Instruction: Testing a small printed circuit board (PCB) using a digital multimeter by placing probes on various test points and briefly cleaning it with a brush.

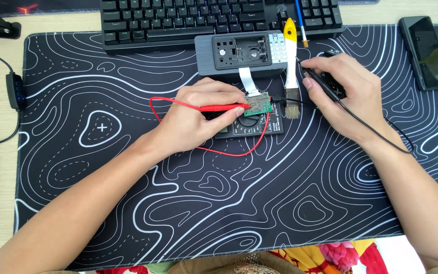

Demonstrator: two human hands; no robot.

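The left hand (198, 114) pinches a slim red plastic test probe (221, 107) between thumb and fingers, its tip pressed onto a small green printed circuit board (258, 104). That board lies toward the far middle of the mat, resting on a black handheld multimeter (247, 124), and joins by a flat white ribbon cable (248, 81) to an opened grey plastic device (242, 53) just beyond it. The right hand (345, 96) is curled around a slim black test probe (320, 83), whose tip hangs beside the board and seemingly off it.

The step in hand looks like a meter reading across the board: one lead is placed. The next move likely calls for setting the black tip on a second contact while the red one holds steady.

A looping red lead wire (198, 149) trails over the black desk mat with white contour lines (259, 203). A yellow-handled brush (291, 66) lies right of the device, a black mechanical keyboard (178, 20) along the far edge, and a dark case (425, 50) at the far right corner. The mat sits on a pale wooden tabletop (1, 101).
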